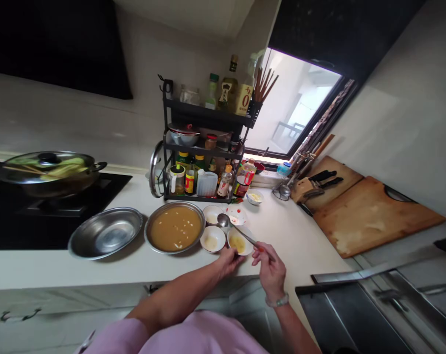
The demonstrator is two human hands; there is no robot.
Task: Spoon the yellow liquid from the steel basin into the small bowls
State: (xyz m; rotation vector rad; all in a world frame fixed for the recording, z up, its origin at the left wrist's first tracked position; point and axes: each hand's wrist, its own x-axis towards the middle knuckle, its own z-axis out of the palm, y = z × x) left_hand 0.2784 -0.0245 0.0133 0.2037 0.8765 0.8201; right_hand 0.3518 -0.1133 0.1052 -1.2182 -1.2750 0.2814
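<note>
My right hand (271, 268) is closed around the handle of a metal ladle (223, 220), whose head hangs over the small bowls to the left. With my left hand (230, 260) I grip the near rim of a small white bowl (248, 250) that has something yellowish in it. Left of that bowl is another white bowl (212, 250) with a little pale content. Behind them are a third white bowl (208, 210) and a white dish with red marks (241, 212). A wide metal basin (149, 241) of brown liquid with pale bits stands to the left.
An empty metal basin (78, 248) sits beside the stove (112, 189), where a lidded pan (60, 184) rests. Behind the bowls rises a black rack (208, 115) of bottles and jars. To the right are a knife block (306, 189), cutting boards (377, 214) and a sink (329, 314).
</note>
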